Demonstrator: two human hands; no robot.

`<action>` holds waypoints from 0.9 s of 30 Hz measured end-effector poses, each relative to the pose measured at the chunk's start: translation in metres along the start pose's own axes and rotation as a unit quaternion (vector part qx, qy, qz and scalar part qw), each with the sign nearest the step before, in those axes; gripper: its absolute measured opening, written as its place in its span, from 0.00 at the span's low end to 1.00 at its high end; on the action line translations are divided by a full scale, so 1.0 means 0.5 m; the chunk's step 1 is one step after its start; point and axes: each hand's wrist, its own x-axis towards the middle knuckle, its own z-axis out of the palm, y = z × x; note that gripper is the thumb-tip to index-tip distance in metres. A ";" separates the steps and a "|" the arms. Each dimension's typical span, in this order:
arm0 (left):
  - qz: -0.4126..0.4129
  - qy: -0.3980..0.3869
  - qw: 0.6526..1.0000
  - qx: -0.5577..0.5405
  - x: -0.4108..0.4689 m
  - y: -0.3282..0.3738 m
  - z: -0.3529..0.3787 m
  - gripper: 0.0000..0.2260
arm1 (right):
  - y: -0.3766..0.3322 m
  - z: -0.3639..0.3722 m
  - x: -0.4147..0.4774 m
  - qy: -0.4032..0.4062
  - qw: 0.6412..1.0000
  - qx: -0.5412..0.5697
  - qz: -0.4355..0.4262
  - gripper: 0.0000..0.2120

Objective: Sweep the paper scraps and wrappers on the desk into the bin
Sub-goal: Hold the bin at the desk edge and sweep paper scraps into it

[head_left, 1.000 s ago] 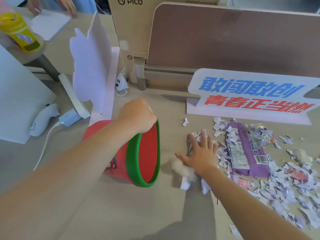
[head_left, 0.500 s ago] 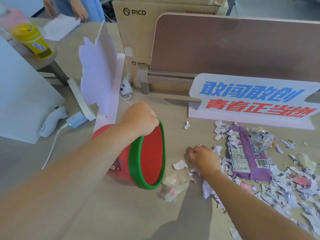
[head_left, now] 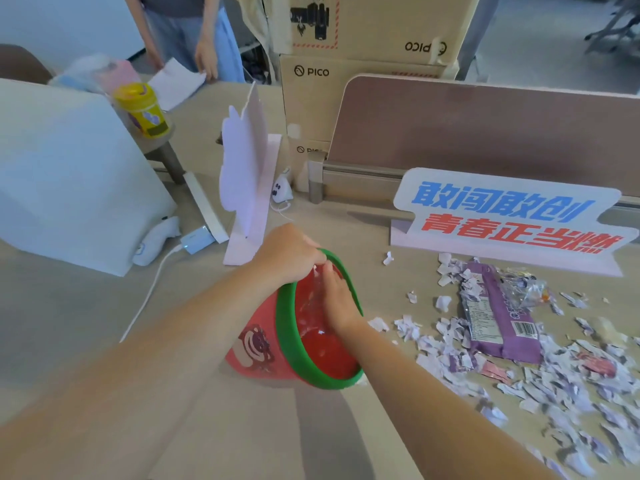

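Left hand (head_left: 287,252) grips the tilted bin (head_left: 256,344); right hand (head_left: 337,303) inside, grasp unclear; scraps (head_left: 554,386), purple wrapper (head_left: 498,317) beside.

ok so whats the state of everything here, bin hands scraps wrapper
paper scraps: strewn over the desk
purple wrapper: flat among the scraps
bin: tipped sideways, mouth toward the scraps
left hand: grips the bin's green rim
right hand: inside the bin's mouth, grip unclear

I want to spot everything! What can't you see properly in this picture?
- Head view: whether the right hand holds anything inside the bin; motion blur smears its fingers.
- Print on the purple wrapper: too small to read.
- The paper scraps: pile cut off by the right edge.
- The other person: cut off by the top edge.
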 end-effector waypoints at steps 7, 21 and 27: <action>-0.003 0.002 1.000 -0.006 -0.037 -0.033 -0.010 0.05 | 0.045 0.024 -0.047 -0.183 0.967 -0.171 -0.051 0.20; -0.013 0.019 1.000 -0.013 -0.033 -0.060 0.006 0.05 | 0.250 -0.093 -0.131 -0.098 0.922 -0.376 -0.006 0.34; -0.022 0.010 1.000 0.001 -0.017 -0.052 0.020 0.07 | 0.251 -0.114 -0.113 -0.056 0.899 -0.435 -0.007 0.21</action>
